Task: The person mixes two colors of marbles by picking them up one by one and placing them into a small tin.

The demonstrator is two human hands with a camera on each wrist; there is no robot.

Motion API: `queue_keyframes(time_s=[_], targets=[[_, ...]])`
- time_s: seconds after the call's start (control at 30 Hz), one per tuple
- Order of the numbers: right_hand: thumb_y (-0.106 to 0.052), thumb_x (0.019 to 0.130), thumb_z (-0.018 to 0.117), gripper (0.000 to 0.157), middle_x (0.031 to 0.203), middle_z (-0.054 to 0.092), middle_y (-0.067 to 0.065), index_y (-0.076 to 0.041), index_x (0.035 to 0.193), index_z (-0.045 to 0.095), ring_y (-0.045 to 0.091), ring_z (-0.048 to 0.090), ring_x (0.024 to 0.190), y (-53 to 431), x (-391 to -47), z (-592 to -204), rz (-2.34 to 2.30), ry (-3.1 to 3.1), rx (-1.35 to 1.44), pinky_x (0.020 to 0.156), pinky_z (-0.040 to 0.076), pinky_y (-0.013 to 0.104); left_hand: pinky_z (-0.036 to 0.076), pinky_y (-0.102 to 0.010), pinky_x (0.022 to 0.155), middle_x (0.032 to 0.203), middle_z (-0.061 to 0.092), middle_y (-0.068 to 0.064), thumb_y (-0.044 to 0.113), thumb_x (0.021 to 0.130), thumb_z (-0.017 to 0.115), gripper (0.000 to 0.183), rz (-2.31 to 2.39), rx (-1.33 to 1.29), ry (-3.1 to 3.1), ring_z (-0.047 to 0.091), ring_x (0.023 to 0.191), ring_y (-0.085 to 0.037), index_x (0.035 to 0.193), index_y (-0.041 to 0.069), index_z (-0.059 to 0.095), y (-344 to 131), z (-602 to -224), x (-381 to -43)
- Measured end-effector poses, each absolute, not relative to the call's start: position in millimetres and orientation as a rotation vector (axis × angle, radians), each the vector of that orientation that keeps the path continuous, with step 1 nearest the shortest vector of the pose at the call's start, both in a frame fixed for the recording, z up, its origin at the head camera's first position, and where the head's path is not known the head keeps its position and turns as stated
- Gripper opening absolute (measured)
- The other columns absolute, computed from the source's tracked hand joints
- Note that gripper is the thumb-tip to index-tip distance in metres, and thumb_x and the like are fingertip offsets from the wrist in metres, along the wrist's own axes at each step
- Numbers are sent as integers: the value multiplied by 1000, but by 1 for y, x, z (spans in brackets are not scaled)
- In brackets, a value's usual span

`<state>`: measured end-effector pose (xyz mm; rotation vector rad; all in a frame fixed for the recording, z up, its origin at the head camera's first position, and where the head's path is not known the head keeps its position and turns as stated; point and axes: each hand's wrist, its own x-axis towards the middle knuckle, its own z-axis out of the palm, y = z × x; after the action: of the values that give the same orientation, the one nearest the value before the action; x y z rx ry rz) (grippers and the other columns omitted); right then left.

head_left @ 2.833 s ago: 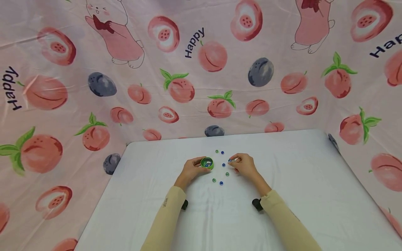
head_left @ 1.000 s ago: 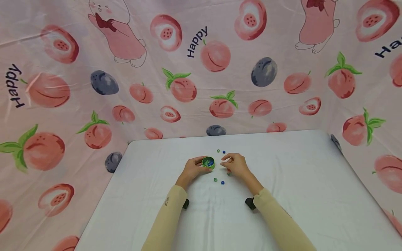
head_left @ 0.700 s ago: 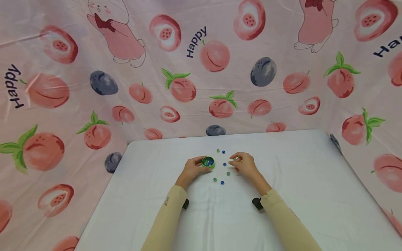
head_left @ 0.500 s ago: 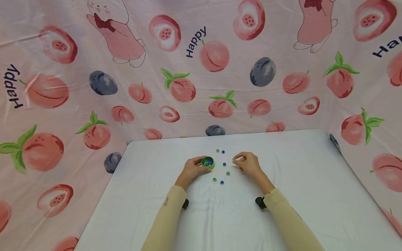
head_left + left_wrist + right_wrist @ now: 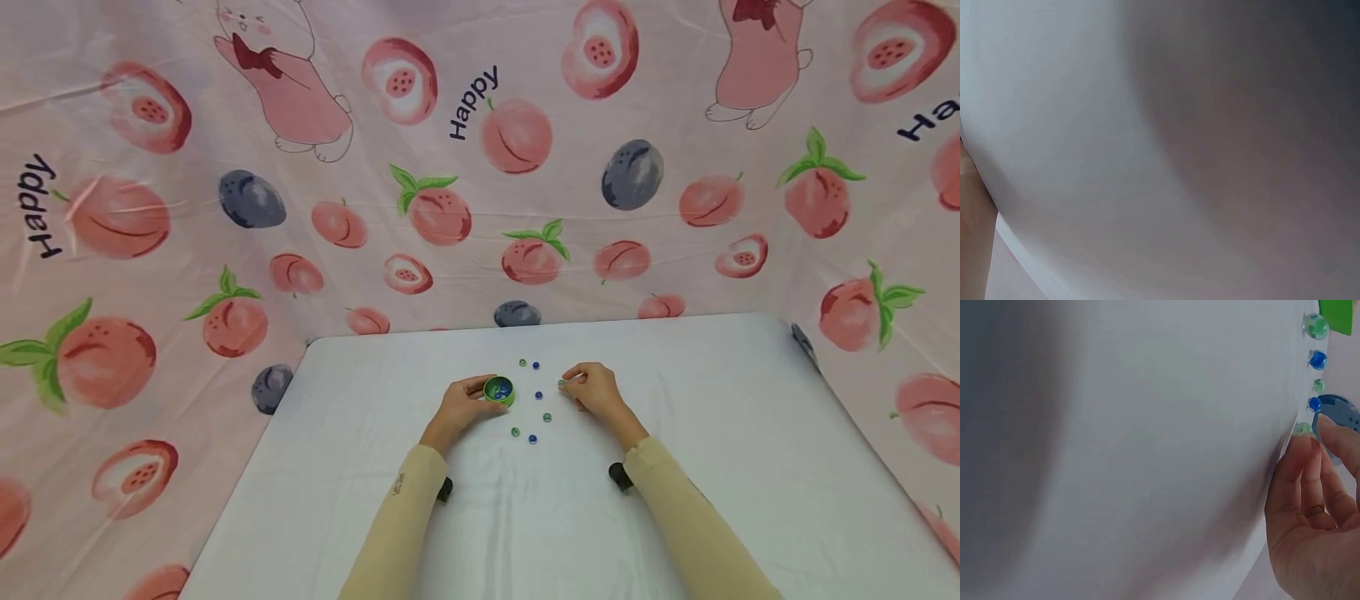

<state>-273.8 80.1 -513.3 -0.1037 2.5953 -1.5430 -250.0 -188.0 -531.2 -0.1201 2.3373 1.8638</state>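
In the head view my left hand (image 5: 461, 407) holds a small round green bowl (image 5: 511, 400) by its side, fingers behind and thumb in front. Blue and green marbles lie inside it. My right hand (image 5: 597, 392) is over the table to the right, thumb and fingertips pinching a green marble (image 5: 561, 383) at table level. The right wrist view shows that same green marble (image 5: 1303, 428) at the fingertips. Between the hands lie loose marbles, among them a blue marble (image 5: 538, 395) and a green marble (image 5: 547, 417). The left wrist view shows mostly blurred white cloth.
A white-covered table (image 5: 337, 500) bears everything. Toward the back lie a green marble (image 5: 522, 362) and a blue marble (image 5: 536, 365); nearer me are a green marble (image 5: 515, 432) and a blue marble (image 5: 532, 438). A pink fruit-print curtain (image 5: 465, 317) hangs around the table.
My right hand has moved from beside the bowl rightward to the green marble, uncovering the blue and green marbles on the table. The left hand still holds the bowl in place.
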Motion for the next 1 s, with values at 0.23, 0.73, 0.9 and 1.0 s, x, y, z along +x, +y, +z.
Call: queue_keyframes(time_s=[0.23, 0.73, 0.9, 1.0], targets=[[-6, 95, 76, 23, 69, 62, 2, 7, 114, 73, 7, 48, 46, 78, -278, -518, -1485, 2614, -82, 46, 45, 19, 46, -44, 119, 145, 65, -15, 1, 80, 91, 64, 1834, -130, 2356, 61, 138, -30, 140, 6, 68, -186, -532, -251], [-9, 95, 77, 21, 67, 64, 1, 6, 110, 74, 6, 48, 44, 75, -280, -521, -1436, 2671, -122, 47, 43, 20, 46, -43, 118, 143, 67, -12, 2, 81, 91, 63, 1827, -148, 2356, 62, 136, -27, 139, 8, 69, -187, -532, -252], [-9, 95, 77, 21, 65, 61, 2, 6, 110, 74, 9, 48, 45, 75, -272, -520, -1474, 2659, -140, 46, 44, 21, 47, -42, 118, 144, 67, -11, 2, 81, 91, 63, 1826, -148, 2356, 62, 136, -27, 139, 8, 69, -188, -533, -252], [-9, 95, 77, 21, 63, 59, 2, 6, 110, 74, 9, 48, 45, 73, -267, -519, -1505, 2646, -152, 47, 42, 21, 46, -43, 118, 144, 66, -12, 2, 81, 91, 63, 1824, -150, 2356, 61, 137, -27, 139, 8, 69, -188, -533, -252]])
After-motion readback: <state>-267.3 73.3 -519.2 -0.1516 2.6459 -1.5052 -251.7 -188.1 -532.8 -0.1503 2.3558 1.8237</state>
